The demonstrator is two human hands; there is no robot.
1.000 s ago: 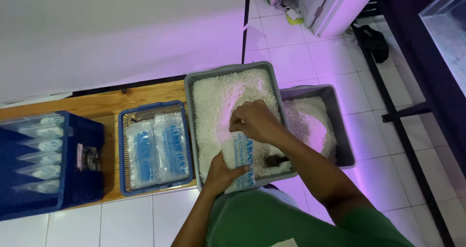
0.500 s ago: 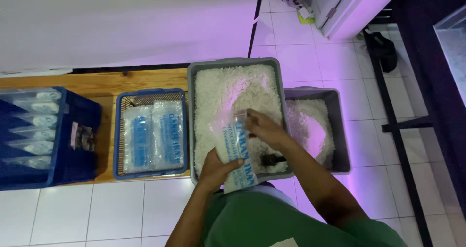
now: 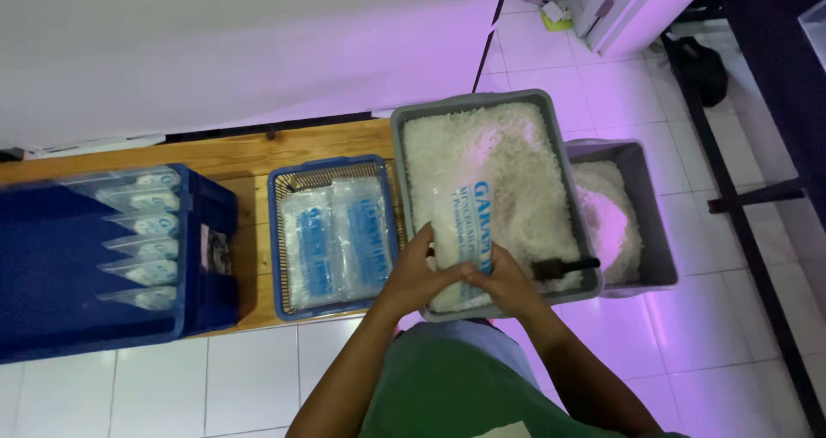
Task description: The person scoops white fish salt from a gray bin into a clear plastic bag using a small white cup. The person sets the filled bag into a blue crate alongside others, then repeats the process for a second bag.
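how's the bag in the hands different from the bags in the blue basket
The held bag is full of white grains and lies over the grey tub, gripped by the left hand and right hand. The basket bags look flat and lie untouched in the blue basket. All are clear plastic with blue print.

Tiled room under purple light

A low wooden desk (image 3: 258,158) stood on a white tiled floor (image 3: 714,317) against a plain white wall (image 3: 241,42); violet light washed the tiles.
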